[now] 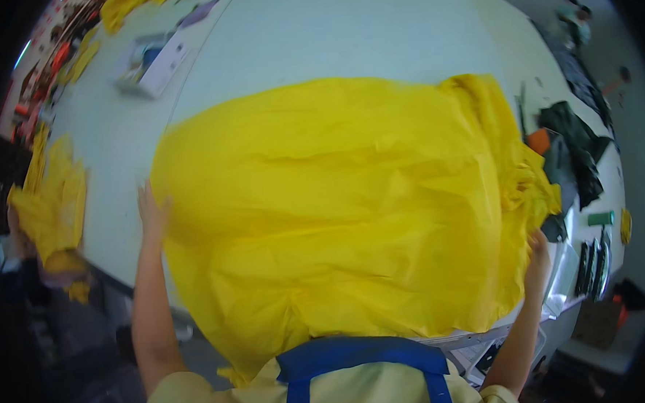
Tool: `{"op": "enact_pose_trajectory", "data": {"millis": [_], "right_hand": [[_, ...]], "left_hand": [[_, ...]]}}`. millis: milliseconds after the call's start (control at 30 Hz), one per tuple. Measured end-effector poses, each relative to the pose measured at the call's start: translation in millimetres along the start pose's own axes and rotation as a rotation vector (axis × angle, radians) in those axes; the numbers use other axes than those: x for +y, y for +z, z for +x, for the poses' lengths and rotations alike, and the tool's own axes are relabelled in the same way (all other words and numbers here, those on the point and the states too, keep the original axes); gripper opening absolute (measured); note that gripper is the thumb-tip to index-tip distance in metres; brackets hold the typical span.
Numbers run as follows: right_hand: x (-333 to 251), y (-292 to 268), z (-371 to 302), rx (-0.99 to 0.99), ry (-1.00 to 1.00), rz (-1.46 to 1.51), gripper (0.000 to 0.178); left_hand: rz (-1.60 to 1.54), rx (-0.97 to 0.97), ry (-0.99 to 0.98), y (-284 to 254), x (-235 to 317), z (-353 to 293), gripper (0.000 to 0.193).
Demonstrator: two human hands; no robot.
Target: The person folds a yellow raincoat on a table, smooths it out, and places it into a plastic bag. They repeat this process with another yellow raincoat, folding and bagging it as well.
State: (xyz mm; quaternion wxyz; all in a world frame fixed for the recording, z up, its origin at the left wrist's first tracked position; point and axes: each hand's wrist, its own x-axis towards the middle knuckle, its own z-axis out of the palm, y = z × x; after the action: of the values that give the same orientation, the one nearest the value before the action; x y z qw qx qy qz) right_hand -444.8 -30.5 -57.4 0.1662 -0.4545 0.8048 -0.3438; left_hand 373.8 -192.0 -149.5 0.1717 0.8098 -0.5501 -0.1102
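A large, wrinkled sheet-like yellow garment point(337, 193) lies spread over the pale table, its right side bunched into folds and its near edge hanging toward my body. At its left edge is my left hand point(152, 212), slightly blurred, with fingers stretched out and the thumb apart against the fabric. My right hand point(538, 254) is at the lower right edge, its fingers curled in against the bunched cloth and partly hidden.
The pale table point(415, 29) carries a white box point(156, 64) with small items at the far left. Dark cloth point(579, 151) and a green cylinder point(600, 218) are on the right. Another person's hand point(19, 230) holds yellow cloth point(56, 197) at left.
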Motion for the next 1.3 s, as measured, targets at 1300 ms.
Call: {"op": "enact_pose_trajectory", "data": {"millis": [1300], "right_hand": [[99,-33,-165,-0.092,0.863,0.007,0.037]], "left_hand": [[0.285,0.033,-0.481,-110,-242,-268,0.037]]}}
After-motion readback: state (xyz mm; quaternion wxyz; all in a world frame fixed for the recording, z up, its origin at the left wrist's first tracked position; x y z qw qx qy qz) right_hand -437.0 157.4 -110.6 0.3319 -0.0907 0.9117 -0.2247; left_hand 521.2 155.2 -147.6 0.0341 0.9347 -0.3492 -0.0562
